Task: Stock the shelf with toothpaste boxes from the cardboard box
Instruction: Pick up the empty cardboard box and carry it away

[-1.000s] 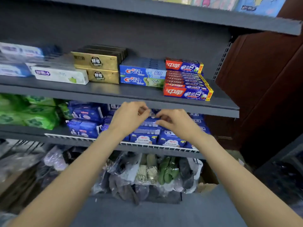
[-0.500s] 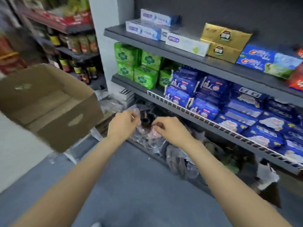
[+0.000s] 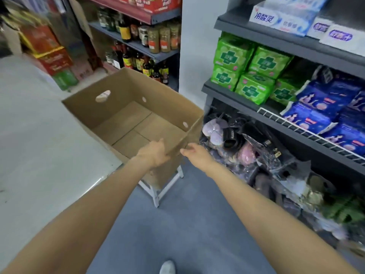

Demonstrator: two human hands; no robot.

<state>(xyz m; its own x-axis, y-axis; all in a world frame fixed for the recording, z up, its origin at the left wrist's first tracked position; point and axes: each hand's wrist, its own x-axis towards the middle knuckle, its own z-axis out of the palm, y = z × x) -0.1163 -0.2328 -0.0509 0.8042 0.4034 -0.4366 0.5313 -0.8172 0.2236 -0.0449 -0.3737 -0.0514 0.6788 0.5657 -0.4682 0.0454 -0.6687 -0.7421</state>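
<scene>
The brown cardboard box (image 3: 126,95) stands open on a white stool (image 3: 158,191), and its bare bottom shows no toothpaste boxes. My left hand (image 3: 155,153) grips the near rim by the box's right corner, fingers curled over the edge. My right hand (image 3: 195,153) reaches to the outside of that same corner, its fingertips touching the cardboard. White and blue toothpaste boxes (image 3: 284,18) lie on the upper grey shelf (image 3: 276,39) at the top right.
Green packs (image 3: 250,66) and blue packs (image 3: 320,109) fill the middle shelf behind a white wire rail. Bagged goods (image 3: 246,147) crowd the lowest level. Bottles and jars (image 3: 142,48) line a rack behind the box. My shoe (image 3: 167,266) stands on the grey floor.
My view has swung left from the shelf to the cardboard box. Both hands moved away from the shelf down to the box's near right corner, and the left one took hold of the rim.
</scene>
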